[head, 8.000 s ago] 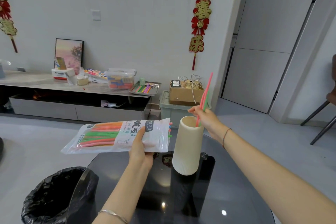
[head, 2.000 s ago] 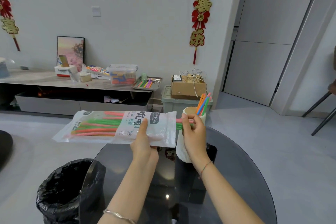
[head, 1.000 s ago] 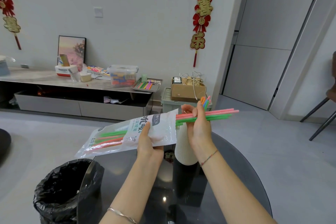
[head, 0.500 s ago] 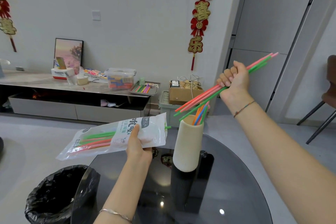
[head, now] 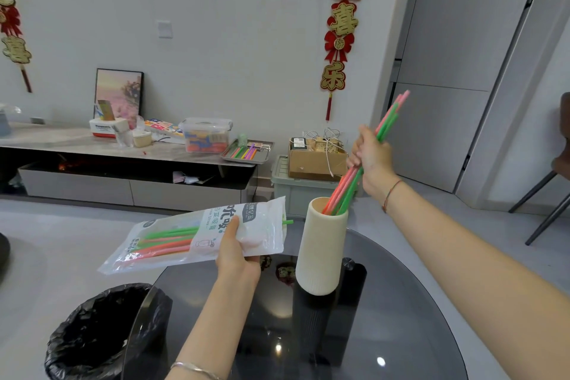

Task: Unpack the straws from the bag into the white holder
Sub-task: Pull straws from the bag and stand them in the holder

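Above the black table (head: 385,333), the right hand (head: 371,160) was curled in a fist round the middle of a bunch (head: 347,193) of pink and green straws. The bunch slanted down to the left, and its lower ends were already inside the mouth of the holder (head: 322,251), which stood upright on the table. The left hand (head: 236,253) pinched the bag (head: 262,234) near its open end, thumb on top, and held it level in the air just left of the holder. More straws (head: 166,241) lay inside the bag, and one green tip poked out of its mouth.

The step in hand looked like dropping this bunch in. The next move would call for tipping the bunch more upright and loosening the fist so that it slides to the bottom without nudging the holder over. After that the right hand would need to go to the bag for another pull. The job seemed about half done.
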`<action>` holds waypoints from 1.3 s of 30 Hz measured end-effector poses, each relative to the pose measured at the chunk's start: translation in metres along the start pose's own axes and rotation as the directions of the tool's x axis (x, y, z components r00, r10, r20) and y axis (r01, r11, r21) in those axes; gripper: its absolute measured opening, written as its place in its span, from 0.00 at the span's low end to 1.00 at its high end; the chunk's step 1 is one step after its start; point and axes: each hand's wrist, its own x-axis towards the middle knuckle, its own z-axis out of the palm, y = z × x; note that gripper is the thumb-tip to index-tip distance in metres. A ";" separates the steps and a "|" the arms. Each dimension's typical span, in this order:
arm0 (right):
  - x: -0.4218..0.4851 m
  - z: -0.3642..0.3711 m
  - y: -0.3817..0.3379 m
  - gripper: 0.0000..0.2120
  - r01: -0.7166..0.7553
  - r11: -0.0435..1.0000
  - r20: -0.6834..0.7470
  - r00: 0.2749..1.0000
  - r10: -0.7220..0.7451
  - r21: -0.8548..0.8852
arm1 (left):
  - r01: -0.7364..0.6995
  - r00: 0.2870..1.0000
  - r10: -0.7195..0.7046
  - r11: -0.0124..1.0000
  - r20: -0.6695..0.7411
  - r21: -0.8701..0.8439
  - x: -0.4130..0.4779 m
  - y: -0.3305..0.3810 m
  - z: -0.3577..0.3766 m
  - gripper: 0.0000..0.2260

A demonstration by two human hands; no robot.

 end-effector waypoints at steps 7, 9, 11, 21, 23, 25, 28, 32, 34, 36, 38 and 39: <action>0.003 -0.015 0.037 0.17 0.157 0.752 0.195 0.980 -0.039 -0.641 | 0.005 1.000 -0.006 1.000 -0.018 -0.006 0.001 0.002 -0.003 0.16; 0.003 -0.018 0.041 0.12 0.174 0.711 0.252 0.968 0.005 -0.681 | 0.012 1.000 -0.012 1.000 -0.016 0.000 0.000 0.001 -0.002 0.15; 0.003 -0.021 0.042 0.07 0.206 0.698 0.292 0.956 0.004 -0.686 | 0.018 1.000 -0.018 1.000 -0.009 0.002 -0.001 0.001 -0.001 0.14; -0.005 -0.022 0.034 0.20 0.478 0.617 0.430 0.871 -0.239 -0.626 | 0.002 1.000 -0.002 1.000 -0.005 -0.001 -0.004 0.000 -0.002 0.17; -0.009 -0.025 0.040 0.20 0.534 0.414 0.528 0.838 -0.139 -0.737 | 0.006 1.000 -0.006 1.000 -0.001 -0.003 -0.005 0.000 -0.002 0.17; -0.015 -0.027 0.044 0.21 0.569 0.201 0.572 0.819 -0.046 -0.798 | 0.002 1.000 -0.002 1.000 0.000 -0.002 -0.006 0.000 -0.003 0.21; -0.025 -0.026 0.039 0.21 0.581 0.148 0.569 0.814 -0.118 -0.801 | -0.006 1.000 0.006 1.000 0.007 0.009 -0.006 0.000 -0.004 0.24; -0.064 -0.016 0.031 0.16 0.642 0.396 0.453 0.756 -0.473 -0.657 | 0.004 0.999 -0.004 1.000 0.045 0.007 -0.007 0.001 -0.005 0.17; -0.094 -0.008 0.040 0.14 0.637 0.602 0.352 0.770 -0.533 -0.481 | -0.002 0.999 0.002 1.000 0.046 0.012 -0.007 0.001 -0.006 0.16; -0.119 0.000 0.056 0.14 0.492 0.816 0.261 0.866 -0.426 -0.302 | -0.001 0.998 0.000 1.000 0.059 0.018 -0.007 0.002 -0.007 0.13; -0.135 0.007 0.074 0.17 0.250 0.947 0.204 0.956 -0.210 -0.200 | -0.015 0.997 0.012 0.999 0.077 0.034 -0.006 0.003 -0.009 0.08; -0.141 0.011 0.082 0.18 0.111 0.983 0.178 0.980 -0.084 -0.146 | -0.036 0.996 0.031 0.998 0.086 0.051 -0.007 0.002 -0.010 0.07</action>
